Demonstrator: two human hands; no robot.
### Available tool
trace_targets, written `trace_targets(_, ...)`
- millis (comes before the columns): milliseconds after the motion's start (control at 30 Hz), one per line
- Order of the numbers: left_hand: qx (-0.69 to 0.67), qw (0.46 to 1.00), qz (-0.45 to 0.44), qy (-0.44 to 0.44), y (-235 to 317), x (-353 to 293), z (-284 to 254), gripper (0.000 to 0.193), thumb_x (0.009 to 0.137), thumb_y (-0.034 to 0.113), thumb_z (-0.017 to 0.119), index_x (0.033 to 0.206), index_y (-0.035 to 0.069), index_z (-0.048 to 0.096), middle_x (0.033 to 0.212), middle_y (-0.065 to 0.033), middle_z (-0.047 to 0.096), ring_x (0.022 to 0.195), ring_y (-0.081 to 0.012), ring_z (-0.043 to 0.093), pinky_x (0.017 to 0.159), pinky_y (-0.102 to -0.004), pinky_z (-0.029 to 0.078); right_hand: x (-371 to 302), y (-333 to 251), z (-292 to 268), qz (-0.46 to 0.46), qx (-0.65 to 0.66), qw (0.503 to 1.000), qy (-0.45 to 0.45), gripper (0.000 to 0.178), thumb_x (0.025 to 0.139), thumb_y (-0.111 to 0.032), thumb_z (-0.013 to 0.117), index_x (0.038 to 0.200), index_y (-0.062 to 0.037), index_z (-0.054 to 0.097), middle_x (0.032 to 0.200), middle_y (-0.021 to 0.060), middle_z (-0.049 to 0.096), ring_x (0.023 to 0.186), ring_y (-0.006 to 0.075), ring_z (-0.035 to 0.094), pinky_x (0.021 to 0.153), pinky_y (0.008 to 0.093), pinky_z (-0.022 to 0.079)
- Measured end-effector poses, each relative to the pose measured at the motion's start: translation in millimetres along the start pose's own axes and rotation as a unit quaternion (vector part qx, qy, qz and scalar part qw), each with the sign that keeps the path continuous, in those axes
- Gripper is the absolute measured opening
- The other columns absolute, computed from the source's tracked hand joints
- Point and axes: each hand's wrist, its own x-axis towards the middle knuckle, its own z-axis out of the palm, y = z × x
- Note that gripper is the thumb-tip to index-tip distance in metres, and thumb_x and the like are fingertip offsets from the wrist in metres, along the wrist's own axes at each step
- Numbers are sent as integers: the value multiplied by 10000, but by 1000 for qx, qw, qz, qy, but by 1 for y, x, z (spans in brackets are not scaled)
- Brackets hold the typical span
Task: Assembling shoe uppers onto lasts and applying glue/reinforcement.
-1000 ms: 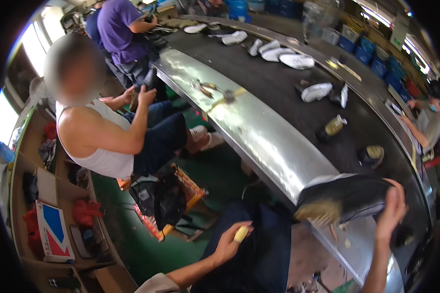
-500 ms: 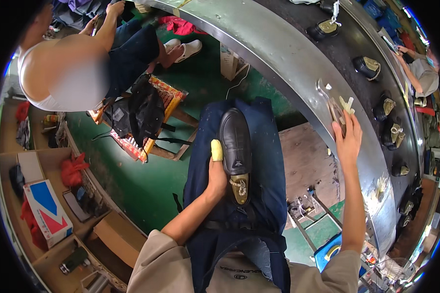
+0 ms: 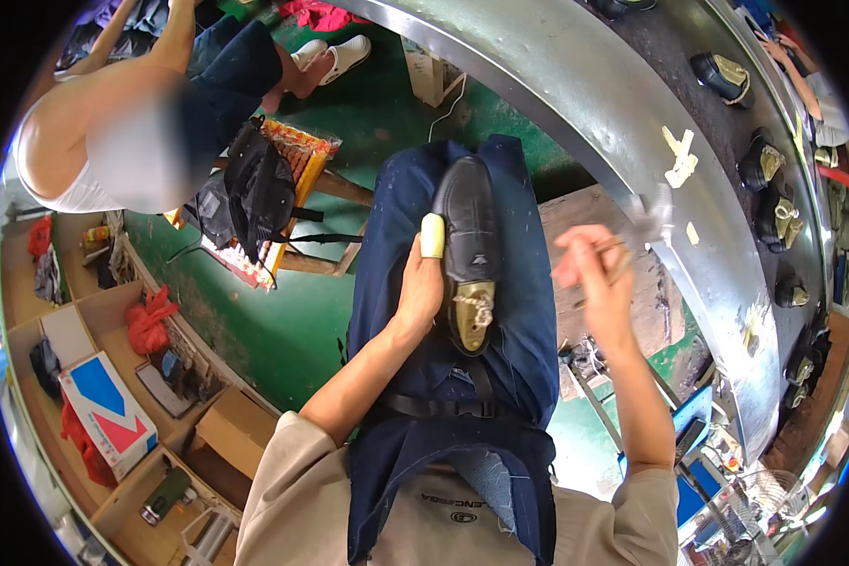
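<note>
On my lap lies a black leather shoe [image 3: 469, 212], toe pointing away from me. A gold-olive shoe last [image 3: 473, 316] with a knotted cord fills its heel end. My left hand [image 3: 423, 283] is closed on the shoe's left side, its thumb in a yellow finger cover [image 3: 432, 236]. To the right of my lap, my right hand [image 3: 598, 269] is raised and smeared by motion. Its fingers are wrapped round metal pincers [image 3: 649, 219], whose blurred head points toward the metal ledge.
Pale yellow strips [image 3: 680, 158] lie on the curved metal ledge [image 3: 623, 113]. Beyond it, several black shoes on lasts [image 3: 762, 160] stand on a dark belt. At left are wooden compartments [image 3: 113, 325], a stool with a black bag [image 3: 247, 179], and a seated person [image 3: 113, 132].
My right hand has taken the pincers off the metal ledge and brought them left toward my lap. The yellow strips stay on the ledge. My left hand still holds the shoe; the view has shifted.
</note>
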Motion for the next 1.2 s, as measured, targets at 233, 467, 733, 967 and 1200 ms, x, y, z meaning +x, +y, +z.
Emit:
trace_targets(233,189,978,75,-47,-11,12,-13,417,1056,335,549,1215,-41,467,988,-209,624,920,-237,628,806,-391,504,-16,9,46,-185,-469,858,-93,333,793,-56,765,1105,-142,685,887,56,616,877,282,633,760,385,475)
trace_targets(467,179,978,-2,-106,12,11,-19,357,1084,288,530,1322,23,530,1125,-71,650,1027,-113,595,870,-282,501,-4,7,27,-144,-520,798,-268,219,832,-145,776,1019,-113,667,860,56,611,882,261,643,781,398,475)
trace_targets(733,-91,988,-120,-32,-13,30,-32,470,1070,235,354,1401,-34,550,1272,-148,679,1127,-238,670,999,-377,514,-5,0,49,182,99,966,-154,327,1030,-327,663,1184,-41,622,796,-42,513,672,61,482,592,232,412)
trace_targets(967,-38,999,0,-12,19,34,-11,633,1118,491,338,1409,-32,547,1309,-138,653,1201,-208,602,1058,-342,451,-17,54,18,179,17,983,43,289,1052,-308,626,1218,-83,554,820,-37,483,664,19,416,568,189,342)
trace_targets(1200,-200,966,145,-71,107,40,26,491,1123,396,396,1455,45,485,1339,-131,596,1267,-221,551,1101,-335,430,26,45,5,161,-48,985,32,420,1098,-341,511,1284,23,610,857,22,615,811,108,583,760,259,471)
